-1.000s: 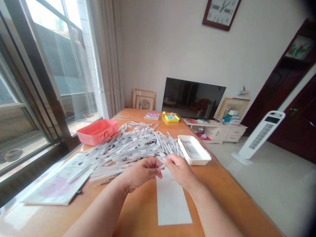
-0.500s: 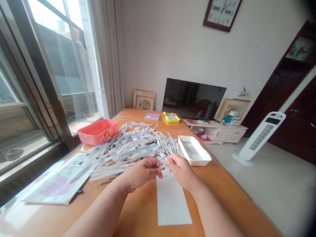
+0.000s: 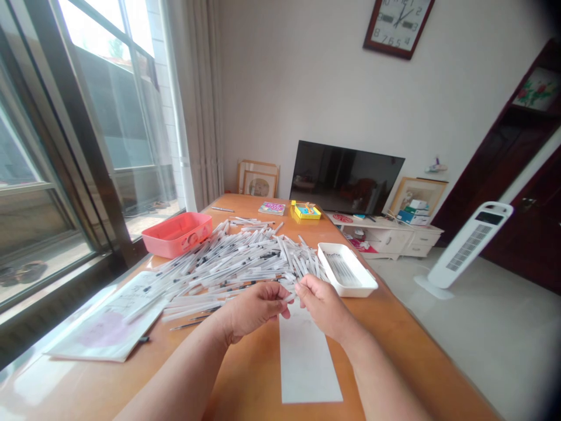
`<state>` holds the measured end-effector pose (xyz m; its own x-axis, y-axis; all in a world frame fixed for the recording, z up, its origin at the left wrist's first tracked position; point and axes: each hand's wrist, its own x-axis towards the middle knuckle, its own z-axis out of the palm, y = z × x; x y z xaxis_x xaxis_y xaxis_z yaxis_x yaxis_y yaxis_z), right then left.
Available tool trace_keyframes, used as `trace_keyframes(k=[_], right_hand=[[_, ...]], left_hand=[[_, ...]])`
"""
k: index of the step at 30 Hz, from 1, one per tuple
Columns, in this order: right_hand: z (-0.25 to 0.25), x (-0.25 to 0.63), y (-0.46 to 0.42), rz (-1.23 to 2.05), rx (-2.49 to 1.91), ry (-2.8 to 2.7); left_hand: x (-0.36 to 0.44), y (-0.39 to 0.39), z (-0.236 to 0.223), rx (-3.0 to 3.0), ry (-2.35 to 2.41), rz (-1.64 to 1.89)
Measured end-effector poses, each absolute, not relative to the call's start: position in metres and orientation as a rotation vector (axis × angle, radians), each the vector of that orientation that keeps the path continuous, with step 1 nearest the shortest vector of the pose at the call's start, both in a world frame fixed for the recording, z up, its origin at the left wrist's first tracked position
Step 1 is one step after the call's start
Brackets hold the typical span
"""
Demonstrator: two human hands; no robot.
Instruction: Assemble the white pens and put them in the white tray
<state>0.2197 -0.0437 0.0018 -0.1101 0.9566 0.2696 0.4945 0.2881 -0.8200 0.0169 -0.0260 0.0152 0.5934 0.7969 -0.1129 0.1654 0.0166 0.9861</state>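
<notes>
1. Pinching a slim pale piece (image 3: 289, 297) between thumb and fingers, the left hand (image 3: 249, 309) is nearly closed, its remaining fingers curled loosely beneath.

2. The piece has its long axis slanting from the left fingertips away and to the right, towards the right hand (image 3: 322, 304). Only a short stretch shows (its full length is lost among the fingers).

3. The right hand's thumb and forefinger come in close beside the far end of the piece, from the right. Whether they are open or closed on it, I cannot tell; that contact is too small to read.

4. The left hand is the nearer of the two, being the one that has the piece, though the gap between the hands is slight.

5. Just beyond both hands, a heap of clear pen tubes (image 3: 245, 251) spreads across the bench (image 3: 245, 386), mostly out to the left, with its tubes lying at mixed angles.

6. The white tray (image 3: 357, 289), with slim rods (image 3: 342, 267) lying in it, sits ahead and to the right, closer to the right hand.

7. A white paper strip (image 3: 309, 362) reaches from under the hands back towards the person, its long side running roughly fore and aft.
</notes>
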Motion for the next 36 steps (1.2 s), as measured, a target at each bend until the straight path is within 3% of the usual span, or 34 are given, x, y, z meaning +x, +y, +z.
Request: trace_keyframes(k=[22, 32, 36], right_hand=[[0.002, 0.218, -0.044, 0.646, -1.351, -1.771], [-0.002, 0.211, -0.04, 0.762, -1.331, -1.644], [-0.001, 0.213, -0.039, 0.713, -1.332, -1.631]], left_hand=[[0.018, -0.025, 0.012, 1.471, 0.837, 0.592], [0.028, -0.027, 0.013, 1.611, 0.91, 0.811], [0.025, -0.029, 0.015, 1.55, 0.908, 0.673]])
